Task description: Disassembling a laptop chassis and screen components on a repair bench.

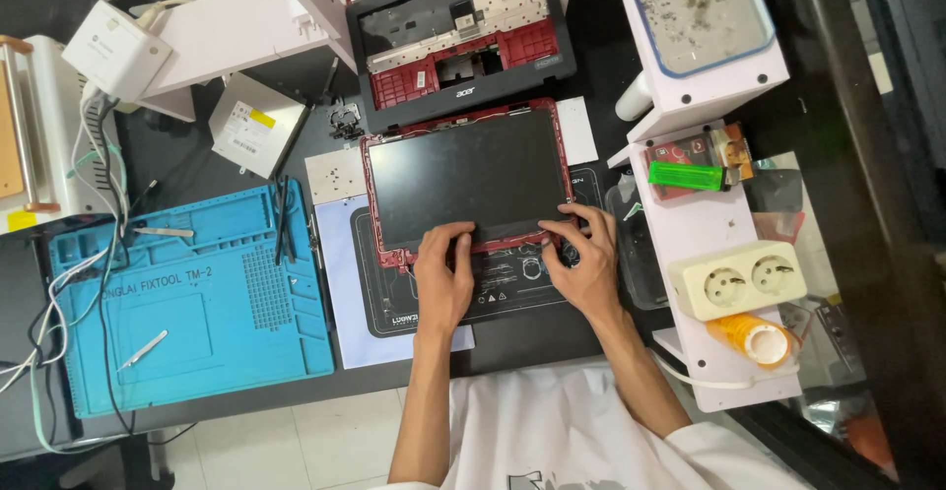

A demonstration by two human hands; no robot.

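Blue silicone repair mat [187,298] at 9 o'clock, tweezers [143,348] on it, unused. Red-framed laptop screen panel [465,183] lies flat at centre, stripped laptop base [458,37] at 12 o'clock. Left hand [443,275] and right hand [581,259] press fingertips on the panel's near edge, fingers spread, holding nothing. Judged step: working the bezel edge; next calls for even, gentle pressure along it.

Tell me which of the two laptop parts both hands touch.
The screen panel, nearer the person: left hand and right hand press its lower edge. The keyboard frame lies untouched behind.
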